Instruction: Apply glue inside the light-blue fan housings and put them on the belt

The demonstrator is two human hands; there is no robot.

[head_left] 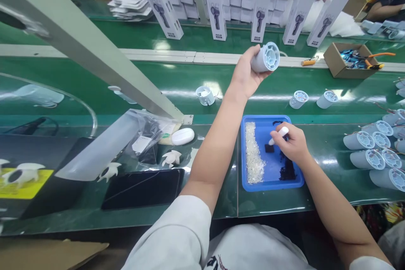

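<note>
My left hand (245, 75) is closed around a light-blue cylindrical housing (262, 60), held up over the workbench with its spoked, ring-shaped end facing right. My right hand (293, 144) grips a white pen-like tool (281, 133) above a blue tray (243, 164). The tool's lower end is beside a small black square (269, 148) in the tray; whether they touch I cannot tell. Small clear pieces (254, 156) fill a strip along the tray's left side. Tiny black parts (287, 171) lie on its right side, partly hidden by my right hand.
Several similar housings with wires (367, 159) stand at right. Single housings (205, 95) sit on the green belt. A cardboard box (340, 65) holds pliers. Printed white boxes (217, 12) line the back. A grey post (95, 46), a black tablet (142, 189) and a plastic bag (107, 143) occupy the left.
</note>
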